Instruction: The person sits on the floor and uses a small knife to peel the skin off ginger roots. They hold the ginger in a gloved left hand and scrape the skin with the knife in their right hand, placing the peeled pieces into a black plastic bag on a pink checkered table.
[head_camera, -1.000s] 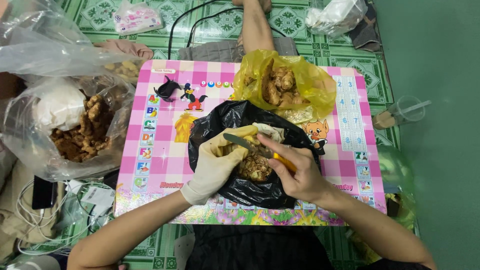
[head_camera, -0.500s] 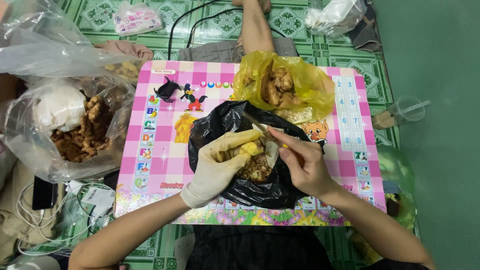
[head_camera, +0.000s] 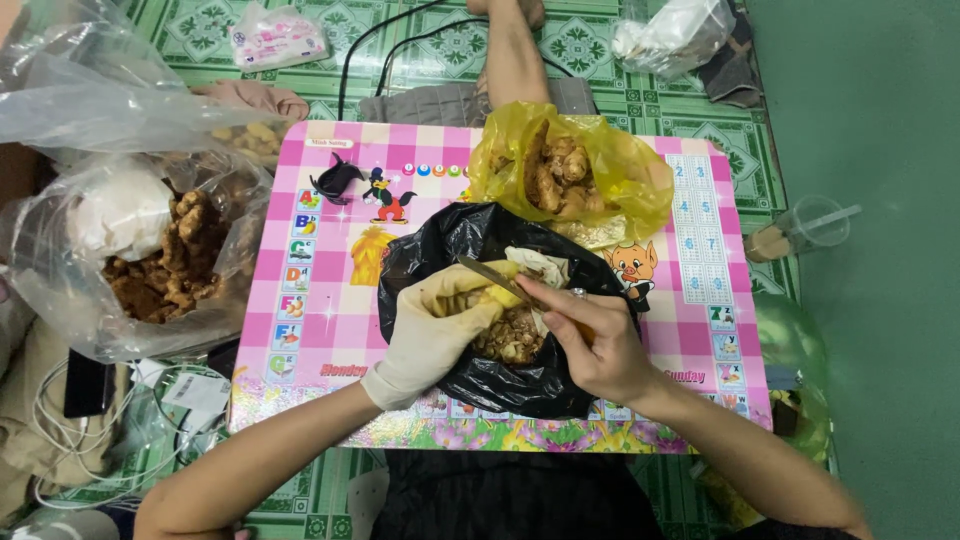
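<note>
My left hand (head_camera: 432, 330), in a cream rubber glove, grips a yellowish piece of ginger root (head_camera: 487, 296) over an open black plastic bag (head_camera: 470, 375). My right hand (head_camera: 590, 345) is bare and holds a small knife (head_camera: 492, 276) with an orange handle; the blade lies across the root. Brown peelings (head_camera: 512, 338) fill the middle of the black bag. Both hands sit above a small pink checked table (head_camera: 335, 310) with cartoon pictures.
A yellow bag (head_camera: 640, 190) of knobbly roots lies behind the black bag. Clear bags (head_camera: 60, 290) with brown roots sit left of the table. A plastic cup with a straw (head_camera: 805, 230) stands to the right. A person's leg (head_camera: 515, 55) reaches in from the top. Cables lie lower left.
The knife blade has shifted along the root, from lying flatter across it to angling up to the left. My gloved hand has turned the root slightly. The bags have not moved.
</note>
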